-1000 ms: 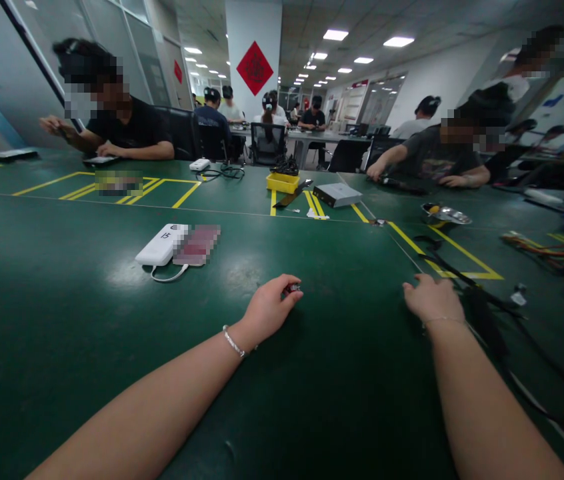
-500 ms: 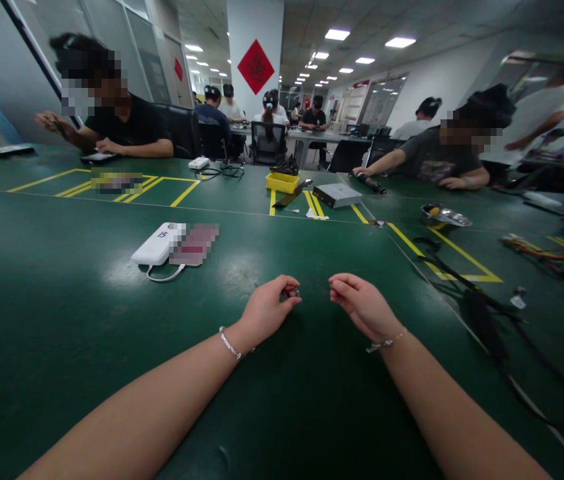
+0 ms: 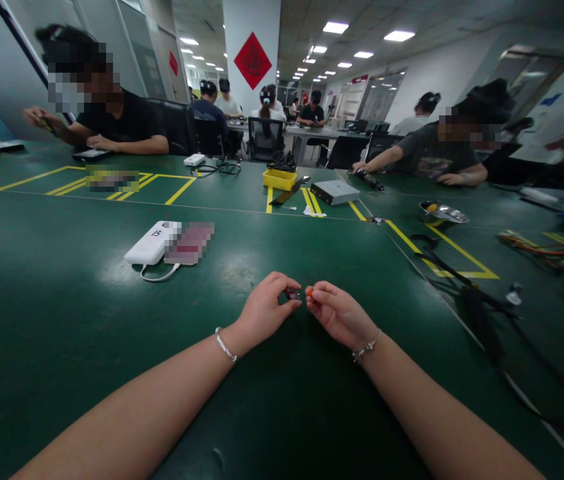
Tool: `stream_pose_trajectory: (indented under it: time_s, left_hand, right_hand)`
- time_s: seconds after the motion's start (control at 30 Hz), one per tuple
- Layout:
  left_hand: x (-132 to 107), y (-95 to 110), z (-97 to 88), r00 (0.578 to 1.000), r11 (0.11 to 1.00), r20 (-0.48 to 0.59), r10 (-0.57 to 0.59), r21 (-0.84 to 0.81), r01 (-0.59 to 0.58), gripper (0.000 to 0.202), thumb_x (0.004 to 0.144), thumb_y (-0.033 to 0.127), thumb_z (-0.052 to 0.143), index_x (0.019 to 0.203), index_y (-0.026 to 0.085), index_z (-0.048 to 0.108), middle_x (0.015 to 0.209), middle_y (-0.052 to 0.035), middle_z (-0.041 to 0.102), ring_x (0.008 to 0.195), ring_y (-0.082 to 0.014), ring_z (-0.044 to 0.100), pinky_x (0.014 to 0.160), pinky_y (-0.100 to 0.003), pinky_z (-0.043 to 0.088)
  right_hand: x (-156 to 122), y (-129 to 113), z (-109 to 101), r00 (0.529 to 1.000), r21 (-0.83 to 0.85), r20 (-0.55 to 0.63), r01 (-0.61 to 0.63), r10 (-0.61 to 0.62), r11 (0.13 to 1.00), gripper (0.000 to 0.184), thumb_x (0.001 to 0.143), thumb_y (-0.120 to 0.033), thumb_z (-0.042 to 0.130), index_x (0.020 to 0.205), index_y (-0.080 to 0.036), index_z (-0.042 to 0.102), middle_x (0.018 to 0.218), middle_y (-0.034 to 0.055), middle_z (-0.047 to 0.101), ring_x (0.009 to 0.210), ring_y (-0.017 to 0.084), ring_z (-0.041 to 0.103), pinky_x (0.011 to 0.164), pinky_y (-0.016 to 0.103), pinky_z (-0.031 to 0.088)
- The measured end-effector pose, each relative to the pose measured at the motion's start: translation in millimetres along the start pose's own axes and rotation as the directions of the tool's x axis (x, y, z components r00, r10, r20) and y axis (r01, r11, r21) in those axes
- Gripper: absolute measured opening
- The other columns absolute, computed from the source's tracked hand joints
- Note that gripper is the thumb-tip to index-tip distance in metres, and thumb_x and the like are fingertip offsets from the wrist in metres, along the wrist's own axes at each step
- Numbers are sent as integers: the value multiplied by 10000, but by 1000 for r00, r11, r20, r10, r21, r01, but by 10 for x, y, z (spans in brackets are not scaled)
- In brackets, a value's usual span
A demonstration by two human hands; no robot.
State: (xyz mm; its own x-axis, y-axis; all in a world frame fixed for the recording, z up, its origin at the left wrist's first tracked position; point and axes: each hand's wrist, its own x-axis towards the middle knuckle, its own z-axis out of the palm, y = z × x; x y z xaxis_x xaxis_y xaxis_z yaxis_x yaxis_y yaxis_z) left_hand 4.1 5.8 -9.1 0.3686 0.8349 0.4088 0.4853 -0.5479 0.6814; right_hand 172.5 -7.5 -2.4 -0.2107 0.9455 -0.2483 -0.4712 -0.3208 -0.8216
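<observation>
My left hand is curled around a small dark red and silvery object, held between thumb and fingers; its kind is too small to make out. Close beside it, my right hand pinches a tiny orange piece between thumb and forefinger. A narrow gap separates the fingertips of both hands. They are low over the green tabletop, and a bracelet circles each wrist.
Beyond my left hand lie a white power bank with a short cable and a blurred phone-like slab. Farther off are a yellow bin and a grey box. Black straps lie at right. Co-workers sit across the table.
My right hand has moved left, close to my left hand, and the orange piece in its pinch now shows. The left hand keeps its hold. The view has shifted slightly.
</observation>
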Motion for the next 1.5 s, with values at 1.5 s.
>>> stream_pose_trajectory:
  time_s: [1.5]
  left_hand:
    - [-15,-53,32,1000,999,8,29,-21,-29,235,729,192,615,952,206,542,845,2,583,780,-132,540,724,-272,434]
  right_hand:
    - [27,-10,-50,997,47,58,-60,57,997,141,745,-310,604,736,-184,543,545,-51,454,484,54,391,475,182,323]
